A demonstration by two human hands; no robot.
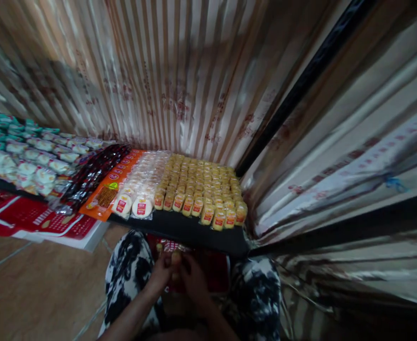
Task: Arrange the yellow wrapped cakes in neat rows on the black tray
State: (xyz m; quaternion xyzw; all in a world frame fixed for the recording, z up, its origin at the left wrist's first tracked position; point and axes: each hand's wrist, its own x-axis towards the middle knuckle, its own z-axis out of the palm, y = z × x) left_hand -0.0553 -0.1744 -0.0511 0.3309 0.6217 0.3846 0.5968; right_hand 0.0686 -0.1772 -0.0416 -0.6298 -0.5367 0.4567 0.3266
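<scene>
Low between my knees, my left hand (163,271) and my right hand (193,277) come together with fingers bent inward. A small yellowish wrapped cake (176,257) shows between the fingertips of both; the picture is dim, so its print cannot be read. Under the hands lies a dark red bag or box (215,272), with more small packets (173,245) at its far side. Just beyond, small yellow wrapped cakes (197,189) with red labels stand in tight rows on a black shelf (197,232).
Left of the cakes are white round wrapped pastries (141,207), an orange packet (105,194), dark shiny packets (94,173) and white-and-green packets (34,156). Red printed bags (59,218) lie below the shelf. Striped plastic sheeting (180,71) and a dark slanting pole (300,85) enclose the space.
</scene>
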